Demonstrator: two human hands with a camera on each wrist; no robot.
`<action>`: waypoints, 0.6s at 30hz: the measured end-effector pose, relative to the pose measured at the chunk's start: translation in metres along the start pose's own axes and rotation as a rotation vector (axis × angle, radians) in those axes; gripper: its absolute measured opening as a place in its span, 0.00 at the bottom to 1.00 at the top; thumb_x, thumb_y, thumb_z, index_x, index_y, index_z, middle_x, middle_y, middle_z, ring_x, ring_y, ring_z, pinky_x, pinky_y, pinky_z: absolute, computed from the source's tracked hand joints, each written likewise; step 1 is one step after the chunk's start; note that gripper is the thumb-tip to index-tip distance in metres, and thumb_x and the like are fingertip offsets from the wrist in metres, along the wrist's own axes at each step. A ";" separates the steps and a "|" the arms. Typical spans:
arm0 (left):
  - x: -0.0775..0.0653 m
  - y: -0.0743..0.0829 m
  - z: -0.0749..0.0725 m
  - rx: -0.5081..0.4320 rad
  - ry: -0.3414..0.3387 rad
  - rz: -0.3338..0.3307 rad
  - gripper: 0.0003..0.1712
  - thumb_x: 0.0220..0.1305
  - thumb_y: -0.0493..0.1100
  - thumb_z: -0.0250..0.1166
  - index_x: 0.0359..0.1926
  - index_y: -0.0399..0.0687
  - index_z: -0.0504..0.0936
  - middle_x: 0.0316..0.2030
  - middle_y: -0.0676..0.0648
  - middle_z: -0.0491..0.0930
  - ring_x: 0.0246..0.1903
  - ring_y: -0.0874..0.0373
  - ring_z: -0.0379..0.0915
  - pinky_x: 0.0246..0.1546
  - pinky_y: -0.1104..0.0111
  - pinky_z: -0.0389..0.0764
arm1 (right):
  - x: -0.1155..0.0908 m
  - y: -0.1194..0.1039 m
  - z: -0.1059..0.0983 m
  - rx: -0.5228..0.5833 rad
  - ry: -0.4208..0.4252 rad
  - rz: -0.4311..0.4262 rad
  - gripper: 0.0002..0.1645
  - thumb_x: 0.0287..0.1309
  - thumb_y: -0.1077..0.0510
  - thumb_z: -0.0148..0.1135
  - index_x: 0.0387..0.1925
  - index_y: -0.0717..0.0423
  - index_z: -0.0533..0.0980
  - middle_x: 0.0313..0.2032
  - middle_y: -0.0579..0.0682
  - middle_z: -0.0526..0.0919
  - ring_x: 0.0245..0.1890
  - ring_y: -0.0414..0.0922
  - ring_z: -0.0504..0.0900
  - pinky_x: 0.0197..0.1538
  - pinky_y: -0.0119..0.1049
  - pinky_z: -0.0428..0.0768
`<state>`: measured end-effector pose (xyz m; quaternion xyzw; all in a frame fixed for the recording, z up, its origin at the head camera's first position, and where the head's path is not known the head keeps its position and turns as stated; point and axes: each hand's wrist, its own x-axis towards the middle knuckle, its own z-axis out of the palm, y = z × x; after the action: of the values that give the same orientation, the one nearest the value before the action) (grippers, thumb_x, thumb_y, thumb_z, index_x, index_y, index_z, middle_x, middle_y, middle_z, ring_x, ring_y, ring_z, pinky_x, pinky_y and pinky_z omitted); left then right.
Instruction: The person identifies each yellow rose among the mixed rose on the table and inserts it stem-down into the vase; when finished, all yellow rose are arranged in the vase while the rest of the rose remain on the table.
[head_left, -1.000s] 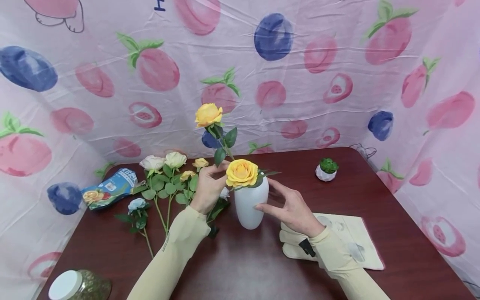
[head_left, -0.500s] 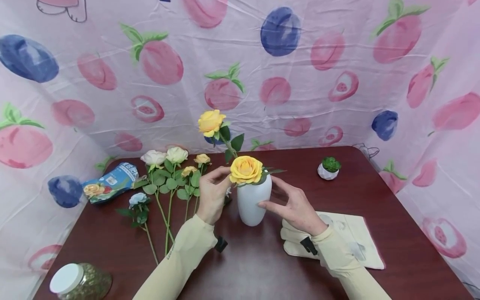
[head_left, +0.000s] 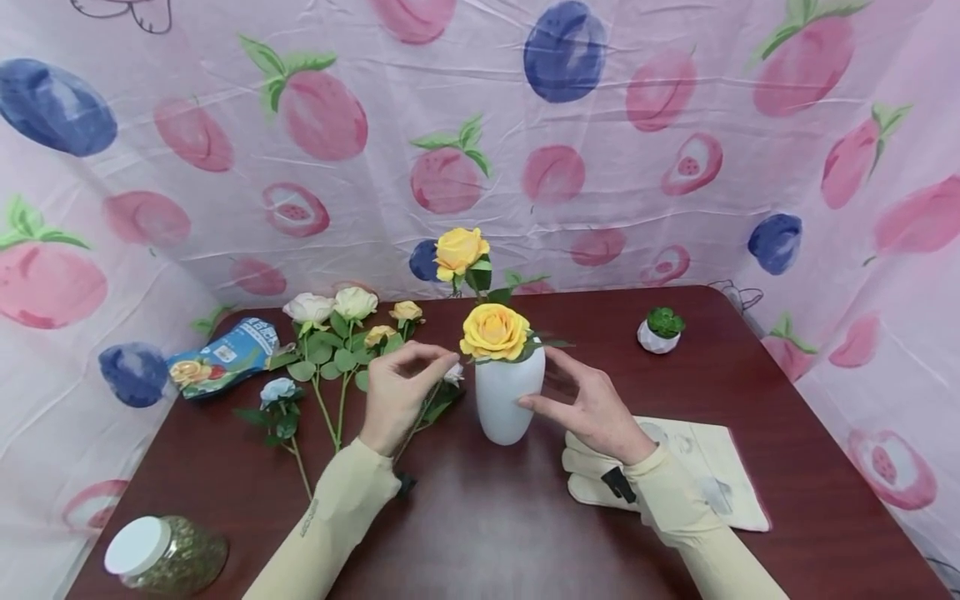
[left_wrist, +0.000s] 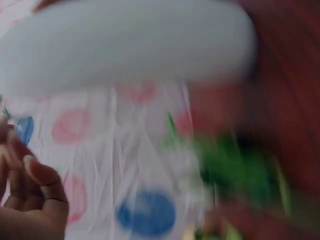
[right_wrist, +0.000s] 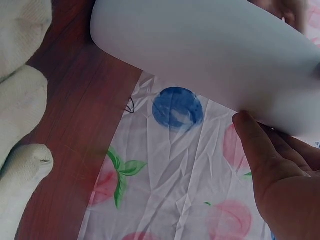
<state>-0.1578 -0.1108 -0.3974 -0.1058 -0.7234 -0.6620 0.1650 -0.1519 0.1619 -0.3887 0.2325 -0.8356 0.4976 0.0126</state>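
A white vase (head_left: pixel 507 398) stands upright on the table with two yellow roses in it. The lower rose (head_left: pixel 495 332) sits over the mouth; the taller rose (head_left: pixel 461 252) rises behind it. My right hand (head_left: pixel 588 412) grips the vase from the right, thumb on its near side and fingers behind. In the right wrist view, that thumb (right_wrist: pixel 250 132) presses the vase wall. My left hand (head_left: pixel 401 392) is left of the vase, fingers loosely bent with no stem between them. The left wrist view shows its bent fingers (left_wrist: pixel 42 172) apart from the blurred vase (left_wrist: pixel 125 47).
Left of the vase lie white roses (head_left: pixel 355 304), small yellow roses (head_left: pixel 407 312) and a blue flower (head_left: pixel 278 392). A blue pouch (head_left: pixel 228 354) and a lidded jar (head_left: pixel 167 554) are farther left. Right are a potted succulent (head_left: pixel 660 331) and pale gloves (head_left: pixel 708 475).
My left hand has let go of the taller yellow rose and drawn away to the left and down. That rose has swung right, into the vase. The right hand keeps its grip.
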 end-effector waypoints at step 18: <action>-0.015 -0.050 -0.092 0.894 -0.230 -0.335 0.14 0.65 0.48 0.73 0.27 0.44 0.89 0.19 0.51 0.82 0.17 0.60 0.72 0.21 0.66 0.72 | -0.001 -0.001 -0.001 0.006 -0.007 0.001 0.43 0.56 0.47 0.78 0.71 0.47 0.70 0.64 0.47 0.80 0.61 0.45 0.83 0.60 0.43 0.83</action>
<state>-0.1538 -0.2066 -0.4426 0.0207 -0.9573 -0.2884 0.0048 -0.1515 0.1630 -0.3877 0.2337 -0.8342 0.4994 0.0085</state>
